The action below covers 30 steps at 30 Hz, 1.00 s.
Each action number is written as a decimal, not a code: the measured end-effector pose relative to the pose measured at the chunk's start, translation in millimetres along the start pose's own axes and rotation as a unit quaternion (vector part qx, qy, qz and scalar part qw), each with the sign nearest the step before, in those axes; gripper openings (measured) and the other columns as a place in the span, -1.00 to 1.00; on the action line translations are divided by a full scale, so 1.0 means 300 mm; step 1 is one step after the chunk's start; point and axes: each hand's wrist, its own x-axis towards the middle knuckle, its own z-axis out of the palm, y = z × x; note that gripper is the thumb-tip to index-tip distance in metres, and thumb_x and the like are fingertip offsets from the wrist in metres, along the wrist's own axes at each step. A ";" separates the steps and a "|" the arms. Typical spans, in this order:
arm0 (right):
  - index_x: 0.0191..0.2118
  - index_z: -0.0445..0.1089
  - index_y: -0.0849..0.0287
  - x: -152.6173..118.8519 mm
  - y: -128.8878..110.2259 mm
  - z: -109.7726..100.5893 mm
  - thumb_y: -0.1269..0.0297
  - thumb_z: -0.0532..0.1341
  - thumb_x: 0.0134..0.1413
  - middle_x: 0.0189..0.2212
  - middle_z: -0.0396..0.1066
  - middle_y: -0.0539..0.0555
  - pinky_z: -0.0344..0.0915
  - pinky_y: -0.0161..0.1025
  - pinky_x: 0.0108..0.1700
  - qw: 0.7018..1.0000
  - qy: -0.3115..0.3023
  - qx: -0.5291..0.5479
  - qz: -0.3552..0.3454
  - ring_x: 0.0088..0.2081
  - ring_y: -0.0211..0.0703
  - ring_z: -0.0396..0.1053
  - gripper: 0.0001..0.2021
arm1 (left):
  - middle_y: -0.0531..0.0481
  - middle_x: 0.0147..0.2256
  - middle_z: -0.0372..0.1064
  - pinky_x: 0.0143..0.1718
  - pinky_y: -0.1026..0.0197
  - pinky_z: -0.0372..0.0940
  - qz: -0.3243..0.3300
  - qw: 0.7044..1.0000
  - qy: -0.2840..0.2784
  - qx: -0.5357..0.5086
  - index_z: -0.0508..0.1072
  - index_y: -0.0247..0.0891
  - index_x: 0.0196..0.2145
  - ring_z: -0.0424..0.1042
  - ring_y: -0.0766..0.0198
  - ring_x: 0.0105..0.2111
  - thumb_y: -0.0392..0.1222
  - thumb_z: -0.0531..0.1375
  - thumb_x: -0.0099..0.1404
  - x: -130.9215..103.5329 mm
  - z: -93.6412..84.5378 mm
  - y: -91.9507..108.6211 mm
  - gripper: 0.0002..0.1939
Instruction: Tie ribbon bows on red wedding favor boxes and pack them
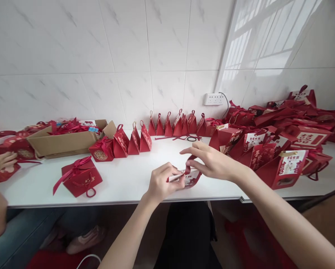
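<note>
Near the table's front edge I have a red and white gift box (192, 178) between my two hands. My left hand (164, 180) is closed, its thumb and fingers pinching the top edge of the box. Just above it, my right hand (205, 160) pinches a dark red ribbon (188, 167) at the top of the box, with the index finger stretched out to the left. The hands hide part of the box. Beyond them on the table lie a black ring (191, 139) and loose strips of red ribbon (170, 138).
Several peaked red boxes (169, 125) stand along the wall. A red box with a bow (82, 177) sits left, before a cardboard carton (63, 145) of red pieces. Red boxes (285, 172) pile up at right. Another person's hand (0, 162) touches a box at far left.
</note>
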 end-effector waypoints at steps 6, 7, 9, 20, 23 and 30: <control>0.13 0.23 0.33 -0.113 -0.082 -0.042 0.45 -0.01 0.18 -0.41 0.28 0.20 0.24 -0.09 -0.35 0.979 -0.029 -0.196 -0.046 -0.40 -0.01 0.21 -0.60 | 0.07 -0.58 0.33 -0.45 0.26 0.36 0.077 0.997 0.001 -0.010 0.41 -0.18 -0.48 0.39 0.32 -0.52 -0.28 0.23 0.13 -0.074 0.007 0.056 -0.93; 0.15 0.21 0.32 -0.121 -0.080 -0.033 0.49 -0.03 0.17 -0.42 0.29 0.20 0.22 -0.09 -0.35 0.973 -0.027 -0.227 -0.043 -0.41 -0.01 0.20 -0.57 | 0.08 -0.58 0.32 -0.44 0.25 0.38 0.074 0.997 0.000 -0.018 0.40 -0.18 -0.48 0.39 0.32 -0.52 -0.29 0.24 0.13 -0.080 0.009 0.059 -0.92; 0.17 0.18 0.31 -0.131 -0.071 -0.009 0.55 -0.04 0.15 -0.43 0.30 0.19 0.20 -0.10 -0.35 0.963 -0.026 -0.267 -0.037 -0.41 -0.01 0.21 -0.54 | 0.09 -0.58 0.32 -0.42 0.24 0.40 0.070 0.997 -0.002 -0.033 0.39 -0.17 -0.47 0.39 0.34 -0.54 -0.29 0.24 0.14 -0.084 0.011 0.065 -0.92; -0.19 0.30 0.24 -0.159 -0.093 -0.059 0.53 -0.03 0.24 -0.17 0.45 0.22 0.22 0.09 0.11 0.985 0.024 -0.087 -0.144 0.00 -0.02 0.35 -0.81 | 0.06 -0.57 0.34 -0.48 0.26 0.41 0.112 0.994 0.013 -0.014 0.37 -0.29 -0.47 0.40 0.33 -0.52 -0.33 0.28 0.10 -0.079 -0.017 0.133 -0.88; -0.18 0.38 0.14 -0.162 -0.141 -0.061 0.49 0.06 0.21 -0.16 0.42 0.16 0.36 -0.01 -0.04 0.989 0.101 -0.042 -0.101 -0.05 -0.05 0.37 -0.81 | 0.04 -0.57 0.35 -0.47 0.24 0.42 0.109 0.994 0.015 -0.018 0.37 -0.30 -0.47 0.41 0.32 -0.51 -0.34 0.28 0.09 -0.085 -0.011 0.140 -0.89; -0.26 0.46 0.12 -0.152 -0.213 -0.005 0.56 0.11 0.07 -0.41 0.46 0.01 0.39 -0.38 -0.40 0.971 0.089 0.171 0.142 -0.42 -0.28 0.43 -0.75 | 0.03 -0.58 0.35 -0.50 0.24 0.40 0.108 0.994 0.025 -0.015 0.38 -0.32 -0.49 0.40 0.31 -0.53 -0.33 0.29 0.08 -0.083 -0.005 0.138 -0.88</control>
